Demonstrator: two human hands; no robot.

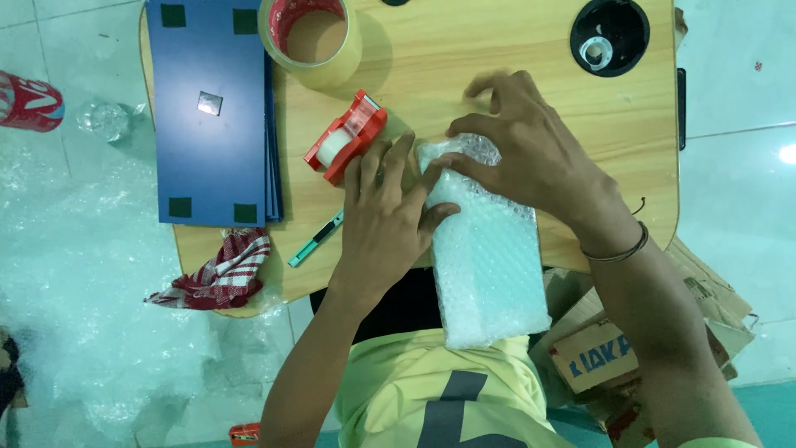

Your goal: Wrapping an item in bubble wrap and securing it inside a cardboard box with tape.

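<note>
Pressing left hand, right hand; white bubble-wrapped parcel, oblong.

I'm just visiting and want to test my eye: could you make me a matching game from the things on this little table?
Things:
1. tape dispenser
2. big tape roll
3. checked cloth
4. bubble-wrapped parcel

Descriptions:
A. red and white, hanging over the table's near edge
B. under both hands
C. red, beside the left hand
D. at the table's far edge, by the blue sheets

Pairs: 1-C, 2-D, 3-A, 4-B
</note>
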